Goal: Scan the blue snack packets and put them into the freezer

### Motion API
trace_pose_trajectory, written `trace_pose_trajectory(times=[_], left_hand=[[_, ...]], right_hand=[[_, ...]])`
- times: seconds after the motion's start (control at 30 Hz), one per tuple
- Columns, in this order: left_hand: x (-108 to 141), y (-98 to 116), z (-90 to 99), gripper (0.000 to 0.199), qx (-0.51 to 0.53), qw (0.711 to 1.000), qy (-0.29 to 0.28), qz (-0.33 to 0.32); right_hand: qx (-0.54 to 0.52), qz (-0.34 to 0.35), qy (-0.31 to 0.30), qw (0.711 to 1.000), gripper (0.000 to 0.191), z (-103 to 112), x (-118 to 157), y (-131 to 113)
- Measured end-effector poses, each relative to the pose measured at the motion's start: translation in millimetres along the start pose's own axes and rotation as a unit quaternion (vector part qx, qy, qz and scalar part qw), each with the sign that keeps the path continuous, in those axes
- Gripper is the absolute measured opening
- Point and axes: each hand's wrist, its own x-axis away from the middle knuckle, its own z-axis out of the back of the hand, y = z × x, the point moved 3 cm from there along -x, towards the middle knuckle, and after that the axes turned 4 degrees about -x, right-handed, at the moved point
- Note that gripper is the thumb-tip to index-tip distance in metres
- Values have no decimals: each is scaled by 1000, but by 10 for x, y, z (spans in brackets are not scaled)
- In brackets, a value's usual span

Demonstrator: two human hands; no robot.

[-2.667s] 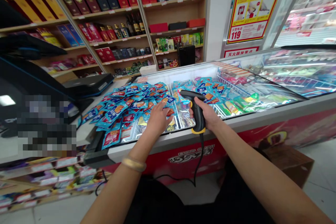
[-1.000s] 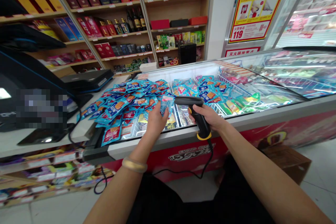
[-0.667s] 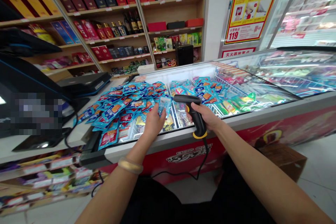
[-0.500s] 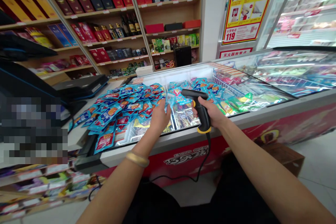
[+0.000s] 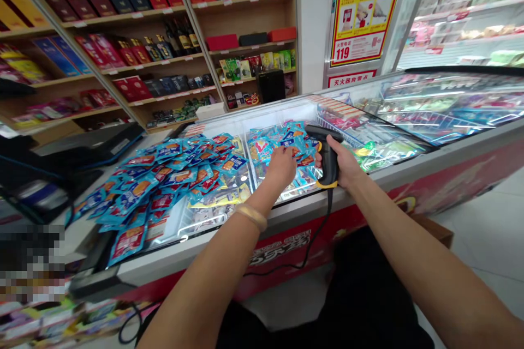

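Observation:
My right hand [image 5: 341,161] is wrapped round the grip of a black and yellow barcode scanner [image 5: 328,166], its head pointing left over the freezer. My left hand [image 5: 281,168], with a tan bangle on the wrist, has its fingers closed at the edge of a blue snack packet [image 5: 298,143]. That packet lies against the right-hand pile of packets [image 5: 262,147]; the fingertips are partly hidden. A larger heap of blue and red snack packets [image 5: 176,169] spreads over the left end of the glass freezer lid.
The chest freezer [image 5: 368,188] runs left to right before me, frozen goods under its glass. The scanner cable [image 5: 303,262] hangs down its front. Behind stand shelves [image 5: 241,2] of boxes and bottles. Dark counter equipment [image 5: 94,147] is at left, a cardboard box [image 5: 434,229] low at right.
My left hand has moved right with a snack packet, from between the heaps to the right-hand pile. The scanner has shifted slightly right in my right hand. The view has turned.

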Motion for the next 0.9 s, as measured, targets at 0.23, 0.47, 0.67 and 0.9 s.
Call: trace_pose_trajectory(times=[0.23, 0.47, 0.67, 0.9], left_hand=[[159, -541, 363, 44, -92, 989, 31, 115], [541, -1049, 528, 35, -175, 972, -48, 149], [844, -962, 681, 35, -134, 984, -54, 100], [1171, -1366, 774, 27, 281, 881, 269, 269]], right_hand=[[-16, -11, 3, 1000, 44, -68, 46, 35], [-27, -34, -42, 998, 44, -473, 124, 268], [-25, -72, -115, 990, 44, -934, 208, 589], [-39, -83, -130, 987, 44, -986, 238, 704]])
